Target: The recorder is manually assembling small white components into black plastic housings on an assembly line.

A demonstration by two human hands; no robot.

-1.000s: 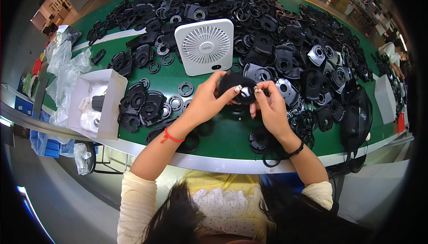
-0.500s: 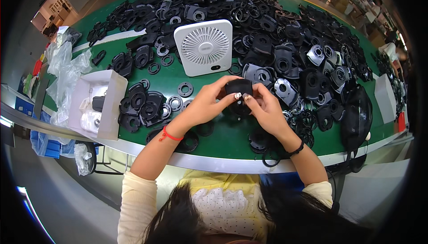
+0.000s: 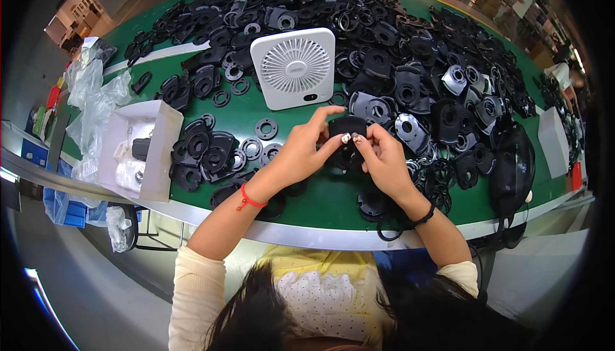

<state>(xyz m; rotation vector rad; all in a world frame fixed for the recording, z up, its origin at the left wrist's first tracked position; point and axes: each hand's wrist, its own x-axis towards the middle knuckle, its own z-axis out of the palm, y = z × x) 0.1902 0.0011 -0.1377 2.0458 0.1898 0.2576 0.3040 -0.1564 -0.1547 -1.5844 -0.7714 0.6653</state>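
Pinching one black part (image 3: 347, 134) between both hands: your left hand (image 3: 306, 149) and right hand (image 3: 383, 158) close on it, thumbs touching.

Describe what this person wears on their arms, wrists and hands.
The left hand is bare; a thin red string bracelet circles that wrist, and a cream sleeve is pushed up near the elbow. The right hand is bare too, with a black band at the wrist and a cream sleeve bunched higher up. Thumbnails look pale-painted.
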